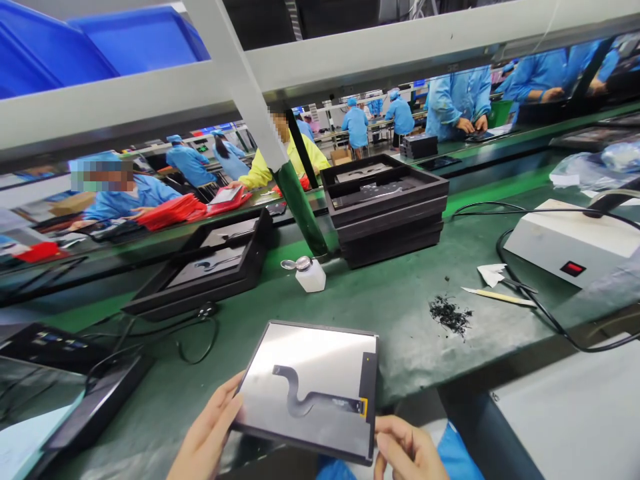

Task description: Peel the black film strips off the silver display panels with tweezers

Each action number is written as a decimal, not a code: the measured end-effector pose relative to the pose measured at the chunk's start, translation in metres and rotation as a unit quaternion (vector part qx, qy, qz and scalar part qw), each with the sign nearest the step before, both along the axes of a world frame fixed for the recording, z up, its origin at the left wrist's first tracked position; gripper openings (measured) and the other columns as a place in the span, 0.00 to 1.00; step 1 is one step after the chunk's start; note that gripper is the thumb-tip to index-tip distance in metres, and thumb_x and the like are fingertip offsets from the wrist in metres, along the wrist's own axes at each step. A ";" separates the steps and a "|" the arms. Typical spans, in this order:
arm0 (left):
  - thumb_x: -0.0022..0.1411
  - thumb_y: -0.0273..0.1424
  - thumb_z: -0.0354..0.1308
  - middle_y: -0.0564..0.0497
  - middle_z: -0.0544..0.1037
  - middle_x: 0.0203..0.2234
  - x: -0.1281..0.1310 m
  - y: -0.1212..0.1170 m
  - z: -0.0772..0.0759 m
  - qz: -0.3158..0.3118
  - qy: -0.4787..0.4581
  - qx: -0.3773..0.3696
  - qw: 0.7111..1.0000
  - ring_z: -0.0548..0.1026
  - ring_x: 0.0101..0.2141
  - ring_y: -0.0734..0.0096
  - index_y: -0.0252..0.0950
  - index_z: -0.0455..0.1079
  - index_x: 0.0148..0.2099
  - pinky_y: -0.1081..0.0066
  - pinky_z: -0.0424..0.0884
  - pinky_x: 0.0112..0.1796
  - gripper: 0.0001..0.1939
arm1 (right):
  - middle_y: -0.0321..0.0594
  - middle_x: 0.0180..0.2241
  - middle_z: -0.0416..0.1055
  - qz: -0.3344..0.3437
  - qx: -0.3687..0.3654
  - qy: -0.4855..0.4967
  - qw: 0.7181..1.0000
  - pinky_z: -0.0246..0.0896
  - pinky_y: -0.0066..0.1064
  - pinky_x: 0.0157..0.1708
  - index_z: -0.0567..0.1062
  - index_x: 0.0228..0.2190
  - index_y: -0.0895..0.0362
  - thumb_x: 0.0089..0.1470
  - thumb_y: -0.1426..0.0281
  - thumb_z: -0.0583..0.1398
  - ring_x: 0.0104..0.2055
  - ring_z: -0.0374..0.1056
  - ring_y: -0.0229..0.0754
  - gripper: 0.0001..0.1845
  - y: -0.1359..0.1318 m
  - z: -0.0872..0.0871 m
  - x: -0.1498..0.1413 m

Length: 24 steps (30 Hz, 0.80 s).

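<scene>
panel (pixel 310 380): silver, black edge | mat (pixel 400 300): green | trays (pixel 390 207): black | bottle (pixel 310 275): white

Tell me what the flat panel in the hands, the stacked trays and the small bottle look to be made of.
Silver rectangular panel: probably metal-backed, a satin sheen that reflects light; its dark curved ribbon looks like flexible film. Stacked black trays: seemingly moulded matte plastic, with shaped recesses. Small white bottle: translucent plastic with a shiny metal-looking top.

Green bench (pixel 400 300), stacked black trays (pixel 390 207), white bottle (pixel 310 273), black debris (pixel 450 315)
</scene>
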State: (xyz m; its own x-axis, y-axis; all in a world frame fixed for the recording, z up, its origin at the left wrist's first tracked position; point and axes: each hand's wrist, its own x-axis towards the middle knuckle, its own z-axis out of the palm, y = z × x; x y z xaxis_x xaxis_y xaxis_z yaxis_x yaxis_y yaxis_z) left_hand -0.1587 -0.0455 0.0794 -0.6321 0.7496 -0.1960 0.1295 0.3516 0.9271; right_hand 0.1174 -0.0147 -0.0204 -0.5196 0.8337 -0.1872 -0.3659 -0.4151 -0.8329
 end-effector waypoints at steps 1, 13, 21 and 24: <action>0.38 0.61 0.69 0.46 0.78 0.52 -0.001 -0.001 0.000 0.002 -0.001 0.004 1.000 0.68 0.58 0.47 0.38 0.77 0.47 0.65 0.62 0.60 0.40 | 0.40 0.23 0.75 0.001 0.000 0.000 1.000 0.58 0.27 0.23 0.81 0.36 0.61 0.48 0.40 0.64 0.18 0.68 0.35 0.34 0.000 0.000 0.000; 0.35 0.62 0.69 0.45 0.76 0.55 -0.003 0.002 -0.005 -0.006 0.002 -0.013 1.000 0.63 0.62 0.44 0.39 0.76 0.45 0.64 0.59 0.61 0.41 | 0.37 0.19 0.71 -0.012 -0.001 -0.024 1.000 0.57 0.27 0.21 0.81 0.34 0.60 0.48 0.40 0.64 0.16 0.67 0.38 0.34 -0.003 -0.003 -0.002; 0.34 0.62 0.70 0.46 0.76 0.54 -0.004 0.008 -0.009 -0.012 -0.019 -0.039 0.999 0.66 0.60 0.46 0.39 0.76 0.47 0.64 0.60 0.60 0.43 | 0.32 0.16 0.65 -0.020 -0.024 -0.015 0.999 0.50 0.23 0.19 0.78 0.30 0.61 0.48 0.40 0.64 0.16 0.67 0.35 0.33 -0.005 -0.003 -0.003; 0.33 0.62 0.71 0.46 0.77 0.53 -0.003 0.011 -0.009 -0.012 -0.020 -0.031 0.999 0.66 0.59 0.45 0.40 0.77 0.46 0.63 0.58 0.61 0.42 | 0.30 0.14 0.64 -0.025 -0.040 -0.008 0.999 0.48 0.23 0.18 0.75 0.27 0.60 0.47 0.41 0.65 0.14 0.66 0.34 0.32 -0.004 -0.001 -0.004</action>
